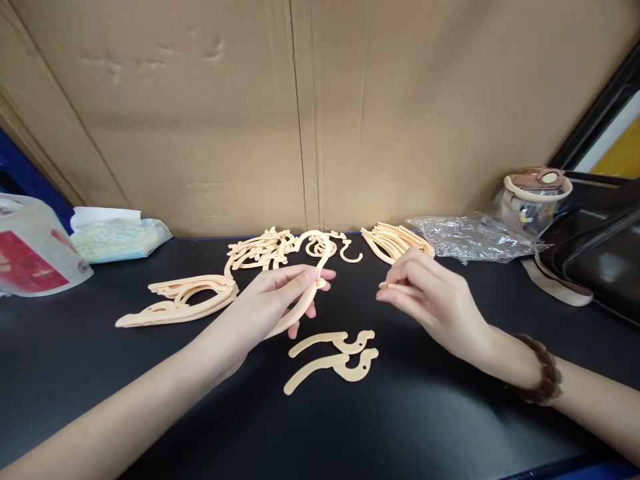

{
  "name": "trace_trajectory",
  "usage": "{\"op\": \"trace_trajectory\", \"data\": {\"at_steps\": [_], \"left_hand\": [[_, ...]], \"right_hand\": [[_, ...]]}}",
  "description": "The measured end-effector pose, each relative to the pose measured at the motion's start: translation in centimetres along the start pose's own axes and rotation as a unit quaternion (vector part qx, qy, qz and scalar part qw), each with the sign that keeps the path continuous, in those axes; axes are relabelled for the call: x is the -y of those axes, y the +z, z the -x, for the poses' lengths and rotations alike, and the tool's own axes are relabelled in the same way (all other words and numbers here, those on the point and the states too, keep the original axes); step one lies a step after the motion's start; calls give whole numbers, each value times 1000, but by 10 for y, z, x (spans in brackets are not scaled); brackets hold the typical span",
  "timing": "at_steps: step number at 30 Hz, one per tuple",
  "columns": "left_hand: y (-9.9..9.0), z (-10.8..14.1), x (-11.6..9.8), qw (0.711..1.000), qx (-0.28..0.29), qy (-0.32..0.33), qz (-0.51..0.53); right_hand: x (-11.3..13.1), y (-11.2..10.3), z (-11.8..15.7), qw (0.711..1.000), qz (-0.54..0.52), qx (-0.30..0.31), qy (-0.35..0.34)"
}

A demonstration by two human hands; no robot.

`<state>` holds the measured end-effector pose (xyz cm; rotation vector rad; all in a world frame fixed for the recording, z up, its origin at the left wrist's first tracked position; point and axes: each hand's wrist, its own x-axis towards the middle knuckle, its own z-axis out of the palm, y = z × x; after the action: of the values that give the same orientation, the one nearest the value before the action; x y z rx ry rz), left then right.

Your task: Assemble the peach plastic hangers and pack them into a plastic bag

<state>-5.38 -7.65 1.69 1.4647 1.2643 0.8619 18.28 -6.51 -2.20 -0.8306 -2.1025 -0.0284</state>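
Observation:
My left hand (275,288) is closed around a peach plastic hanger part (296,313), a curved arm joined to a looped hook that rises above my fingers. To its right, my right hand (440,303) pinches a small peach plastic piece (406,289), mostly covered by the fingers; its exact shape is hidden. Below and between the hands, two hanger arms (320,365) with curled ends lie flat, one above the other. A stack of hanger arms (200,303) rests left of my left wrist. Behind the hands are a pile of small peach parts (263,250) and a loose hook (354,257).
Another stack of hanger arms (393,238) lies beyond my right hand, beside crinkled clear plastic (470,239). A strapped clear bottle (536,210) and a black bag (605,247) stand right. Tissues (120,239) and a wrapped roll (30,250) sit left. Cardboard (390,120) walls the back.

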Motion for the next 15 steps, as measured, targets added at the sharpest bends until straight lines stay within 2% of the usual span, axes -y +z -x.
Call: {"op": "trace_trajectory", "data": {"at_steps": [2, 5, 9, 15], "left_hand": [[0, 0, 1, 1000, 15, -17, 16], [1, -2, 2, 998, 45, -38, 37], [2, -3, 4, 994, 76, -58, 47], [0, -4, 4, 989, 122, -52, 61]], "right_hand": [[5, 3, 2, 998, 1, 48, -29], [11, 4, 5, 994, 8, 104, -34], [18, 1, 7, 990, 58, 105, -67], [20, 6, 2, 981, 102, 112, -122]]}}
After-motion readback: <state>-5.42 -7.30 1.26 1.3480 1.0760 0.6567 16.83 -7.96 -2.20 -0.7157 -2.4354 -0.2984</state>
